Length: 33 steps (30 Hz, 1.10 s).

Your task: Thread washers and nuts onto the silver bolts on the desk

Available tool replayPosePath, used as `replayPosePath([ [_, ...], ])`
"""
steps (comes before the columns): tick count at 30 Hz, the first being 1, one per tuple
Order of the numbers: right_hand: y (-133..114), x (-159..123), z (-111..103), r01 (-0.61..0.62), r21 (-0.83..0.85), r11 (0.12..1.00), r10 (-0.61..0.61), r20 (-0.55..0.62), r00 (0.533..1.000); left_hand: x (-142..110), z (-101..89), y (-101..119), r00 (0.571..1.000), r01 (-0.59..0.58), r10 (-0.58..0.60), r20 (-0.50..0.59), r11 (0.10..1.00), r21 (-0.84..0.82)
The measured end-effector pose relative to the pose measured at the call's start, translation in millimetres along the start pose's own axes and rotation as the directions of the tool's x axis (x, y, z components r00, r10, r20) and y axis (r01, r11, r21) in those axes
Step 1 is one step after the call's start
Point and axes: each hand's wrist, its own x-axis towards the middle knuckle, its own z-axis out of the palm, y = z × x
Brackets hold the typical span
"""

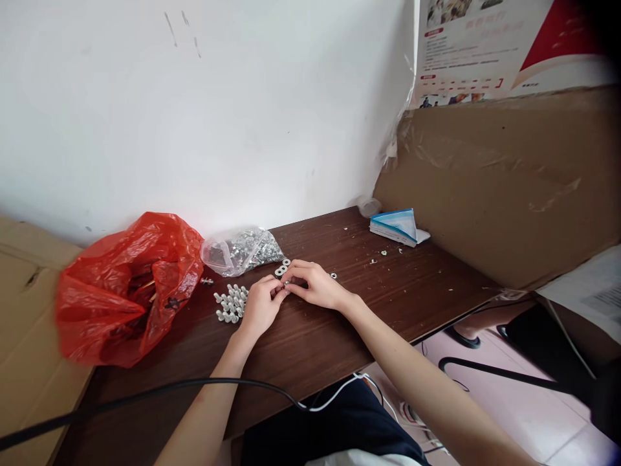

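My left hand (262,302) and my right hand (313,285) meet over the table, fingertips pinched together. Between them is a small shiny metal part (286,283); its exact kind is mostly hidden by the fingers. Just behind the fingertips lie several flat washers (280,270). Left of my left hand stands a tight group of small whitish metal fasteners (231,304). A clear plastic bag (252,251) full of small silvery hardware lies behind them. One more ring-shaped piece (333,276) sits beyond my right hand.
An open red plastic bag (111,304) stands at the left, beside a cardboard box (29,310). A blue-and-white packet (395,226) lies at the back right of the dark wooden table (320,343). A large cardboard sheet (495,188) borders the right; a black cable (160,391) crosses in front.
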Motion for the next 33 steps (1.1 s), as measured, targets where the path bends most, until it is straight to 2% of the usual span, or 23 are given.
replayPosePath([
  [5, 1.1, -0.2, 0.0, 0.009, 0.034, 0.999, -0.009, -0.003, 1.000, 0.1, -0.4, 1.2, 1.000, 0.007, -0.008, -0.025, 1.000, -0.010],
  [14, 1.8, -0.7, 0.2, -0.125, 0.017, 0.992, 0.125, -0.009, 0.992, -0.9, -0.6, 2.0, 1.000, -0.006, 0.005, 0.016, 1.000, 0.029],
  [22, 1.6, 0.4, 0.5, -0.067, -0.021, 0.998, 0.066, -0.035, 0.997, -0.2, -1.6, 4.1, 1.000, 0.005, -0.006, 0.026, 0.999, 0.037],
  [33, 0.1, -0.2, -1.9, -0.052, -0.056, 0.997, 0.050, -0.024, 0.998, 0.0, -1.0, 3.9, 1.000, -0.008, 0.007, 0.001, 0.999, 0.042],
])
